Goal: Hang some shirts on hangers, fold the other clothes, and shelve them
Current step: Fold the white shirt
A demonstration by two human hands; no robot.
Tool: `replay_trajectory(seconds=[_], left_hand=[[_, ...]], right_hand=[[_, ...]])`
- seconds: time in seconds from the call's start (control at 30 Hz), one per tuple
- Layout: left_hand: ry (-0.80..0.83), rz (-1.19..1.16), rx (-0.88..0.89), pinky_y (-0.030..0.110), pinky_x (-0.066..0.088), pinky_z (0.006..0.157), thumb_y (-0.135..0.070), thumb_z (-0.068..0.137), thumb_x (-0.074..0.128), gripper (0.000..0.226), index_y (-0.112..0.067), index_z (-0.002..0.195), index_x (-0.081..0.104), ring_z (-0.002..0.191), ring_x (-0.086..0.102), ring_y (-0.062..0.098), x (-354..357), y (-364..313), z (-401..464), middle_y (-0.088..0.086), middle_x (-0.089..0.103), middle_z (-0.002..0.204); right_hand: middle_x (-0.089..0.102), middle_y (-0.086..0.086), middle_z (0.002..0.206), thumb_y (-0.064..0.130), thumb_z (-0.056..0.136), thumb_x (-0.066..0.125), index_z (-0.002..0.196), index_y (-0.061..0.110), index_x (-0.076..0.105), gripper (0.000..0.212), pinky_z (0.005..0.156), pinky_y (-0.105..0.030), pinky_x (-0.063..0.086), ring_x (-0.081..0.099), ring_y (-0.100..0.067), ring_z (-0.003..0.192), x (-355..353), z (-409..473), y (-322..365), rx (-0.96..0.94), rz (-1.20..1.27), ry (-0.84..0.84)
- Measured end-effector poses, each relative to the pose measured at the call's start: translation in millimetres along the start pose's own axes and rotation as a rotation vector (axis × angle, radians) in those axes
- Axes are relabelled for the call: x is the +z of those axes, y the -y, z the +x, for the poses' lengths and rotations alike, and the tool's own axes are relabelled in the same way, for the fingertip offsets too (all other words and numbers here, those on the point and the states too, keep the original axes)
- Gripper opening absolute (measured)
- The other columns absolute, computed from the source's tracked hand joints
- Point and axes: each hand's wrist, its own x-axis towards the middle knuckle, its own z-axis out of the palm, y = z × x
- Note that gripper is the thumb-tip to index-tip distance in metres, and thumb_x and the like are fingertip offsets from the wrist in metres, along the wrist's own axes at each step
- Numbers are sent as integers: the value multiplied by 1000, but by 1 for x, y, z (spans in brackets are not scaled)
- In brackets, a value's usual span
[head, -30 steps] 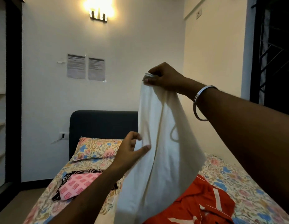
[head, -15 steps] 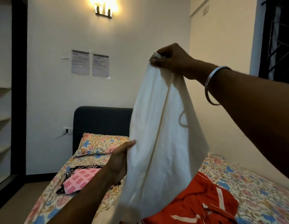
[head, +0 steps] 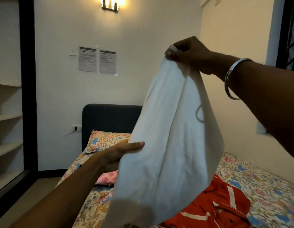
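Three garments: one white, one red, one pink; two wall papers.

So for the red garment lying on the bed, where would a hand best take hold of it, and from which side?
Probably at the white-trimmed collar edge of the red garment, coming down from above on the near side. It lies crumpled flat on the bed, so a raised fold there is easiest to pinch. The white cloth hides its left part.

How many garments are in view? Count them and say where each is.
3. A white garment held up by the right hand and left hand; a red shirt and a pink patterned piece on the bed. More may be hidden.
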Motion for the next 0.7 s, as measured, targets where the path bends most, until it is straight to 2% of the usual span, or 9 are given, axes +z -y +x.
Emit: replay_trajectory(seconds=[0.07, 0.17, 0.27, 0.37, 0.43, 0.5, 0.57, 0.63, 0.7], left_hand=[[-82, 99, 127, 42, 62, 76, -43, 36, 103, 96, -4, 116, 67, 95, 73, 33, -7, -11, 0, 21, 73, 111], [-269, 175, 354, 37, 61, 76, -60, 45, 96, 81, -6, 101, 77, 94, 73, 31, -26, -26, -2, 23, 72, 112], [-390, 152, 473, 40, 60, 80, -72, 69, 77, 72, -11, 109, 77, 102, 71, 35, -31, -27, -14, 19, 73, 114], [-313, 109, 315, 36, 60, 76, -50, 102, 47, 51, -8, 108, 75, 93, 73, 29, -12, -1, -24, 16, 75, 108], [-263, 254, 243, 32, 61, 75, -19, 100, 59, 23, -20, 121, 68, 94, 72, 20, -3, 24, -29, 4, 74, 113], [-195, 478, 194, 20, 57, 83, -3, 91, 70, 66, -36, 142, 43, 105, 61, -3, 3, 48, -25, -19, 60, 127], [-101, 537, 123, 8, 48, 76, -10, 93, 71, 76, -47, 144, 30, 101, 50, -14, 8, 68, -20, -26, 49, 129], [-20, 509, 77, 14, 42, 62, -9, 97, 66, 56, -49, 131, 45, 76, 49, -5, 15, 82, -9, -16, 55, 109], [-27, 552, 81, 20, 40, 51, -5, 97, 62, 38, -37, 119, 62, 59, 48, 5, 21, 83, -1, -7, 64, 87]], right_hand=[[64, -12, 86, 26, 91, 74, 105, 5, 75, 26, 63, -24, 49, 59, -15, 75, -4, 0, 4, -25, 12, -33], [65, -14, 93, 25, 90, 75, 109, 1, 74, 31, 69, -26, 50, 59, -18, 81, -10, 4, 5, -55, 21, -79], [66, -14, 93, 25, 91, 74, 106, 2, 74, 28, 70, -27, 50, 60, -17, 81, -9, 4, 1, -53, 22, -108], [69, -8, 93, 24, 91, 73, 106, 8, 74, 22, 74, -22, 51, 62, -7, 79, 5, -1, -3, -44, -8, -103], [69, -6, 95, 24, 92, 72, 107, 9, 74, 21, 76, -20, 51, 62, -2, 80, 17, -3, -4, -49, -19, -72], [68, -3, 94, 25, 93, 71, 108, 11, 73, 21, 73, -15, 49, 60, 5, 75, 21, -5, -5, -54, -30, -65], [67, -3, 95, 27, 94, 71, 109, 12, 73, 22, 71, -12, 47, 58, 8, 72, 22, -5, -6, -62, -56, -65], [67, -5, 100, 29, 94, 71, 111, 11, 72, 25, 72, -11, 46, 58, 8, 75, 19, -6, -7, -66, -83, -70], [66, -7, 103, 27, 94, 70, 114, 5, 72, 30, 73, -10, 45, 57, 6, 79, 16, -7, -9, -58, -93, -67]])
